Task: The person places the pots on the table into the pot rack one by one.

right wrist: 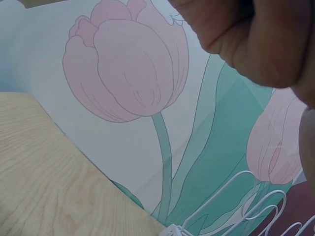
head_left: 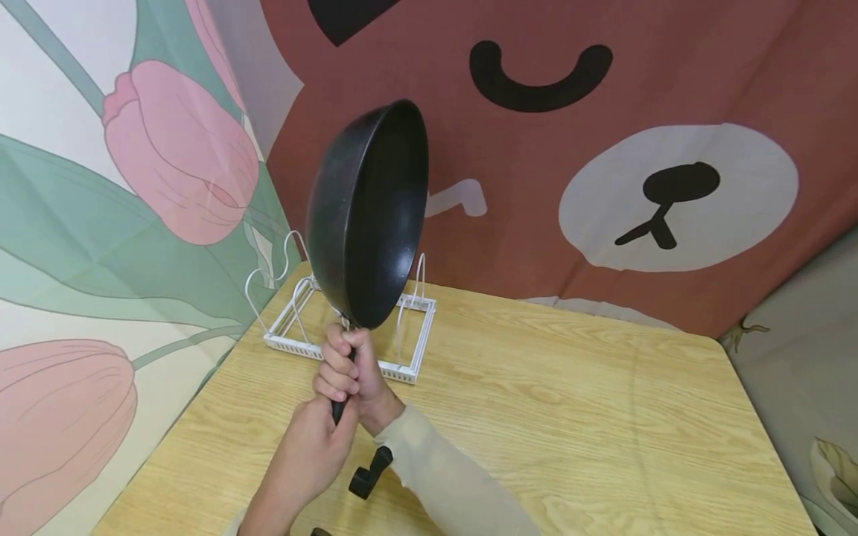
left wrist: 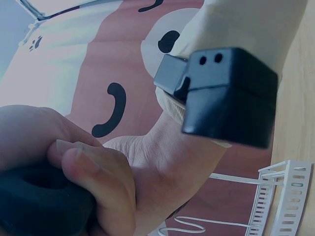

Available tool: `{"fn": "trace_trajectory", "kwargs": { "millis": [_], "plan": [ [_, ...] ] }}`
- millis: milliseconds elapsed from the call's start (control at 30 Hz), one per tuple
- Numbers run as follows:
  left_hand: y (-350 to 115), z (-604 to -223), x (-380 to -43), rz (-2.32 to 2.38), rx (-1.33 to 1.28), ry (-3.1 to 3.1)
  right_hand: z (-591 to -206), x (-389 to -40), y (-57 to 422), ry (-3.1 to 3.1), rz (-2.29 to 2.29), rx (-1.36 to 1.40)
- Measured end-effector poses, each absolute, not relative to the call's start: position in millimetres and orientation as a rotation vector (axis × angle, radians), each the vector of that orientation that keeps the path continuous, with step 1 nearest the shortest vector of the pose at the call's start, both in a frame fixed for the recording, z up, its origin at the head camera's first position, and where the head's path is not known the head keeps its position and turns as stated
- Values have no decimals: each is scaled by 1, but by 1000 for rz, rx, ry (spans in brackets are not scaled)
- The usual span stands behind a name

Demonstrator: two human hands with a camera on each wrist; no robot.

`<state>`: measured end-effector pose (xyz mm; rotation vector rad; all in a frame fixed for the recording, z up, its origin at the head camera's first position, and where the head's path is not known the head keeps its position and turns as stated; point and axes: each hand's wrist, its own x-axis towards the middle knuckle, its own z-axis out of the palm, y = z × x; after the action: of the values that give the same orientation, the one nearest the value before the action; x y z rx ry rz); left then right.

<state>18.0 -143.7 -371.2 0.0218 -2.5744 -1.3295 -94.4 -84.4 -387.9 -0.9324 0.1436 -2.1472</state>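
Black and deep, the pan (head_left: 385, 216) was held up with its bowl at 10 o'clock from the middle of the head view, its open side turned towards 3 o'clock and its handle (head_left: 339, 412) pointing down to 6 o'clock. Both hands were closed on that handle: the right hand (head_left: 365, 376) just under the bowl, the left hand (head_left: 315, 443) below it, towards 7 o'clock, at the handle's end. Behind the pan, partly hidden by it, a white rack (head_left: 400, 372) stood on the wooden surface (head_left: 570, 417). A black device (head_left: 370, 474) sat at the right wrist. The reddish backdrop (head_left: 523, 156) bore a printed face, its white muzzle between 2 and 3 o'clock; pink tulips (head_left: 184, 152) were printed towards 10 o'clock.
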Motion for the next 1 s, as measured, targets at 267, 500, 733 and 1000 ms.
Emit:
{"fn": "trace_trajectory", "kwargs": {
  "millis": [267,500,733,1000],
  "plan": [
    [-143,-379,17,-1377,21,-2581,-397,-94,-84,78,-2135,-906],
    [-142,-380,17,-1387,70,-2631,-404,-94,-83,40,-2128,-896],
    [-140,-386,17,-1394,73,-2664,-410,-94,-80,24,-2134,-877],
    [-137,-389,17,-1384,74,-2687,-415,-92,-76,8,-2134,-867]
  ]
}}
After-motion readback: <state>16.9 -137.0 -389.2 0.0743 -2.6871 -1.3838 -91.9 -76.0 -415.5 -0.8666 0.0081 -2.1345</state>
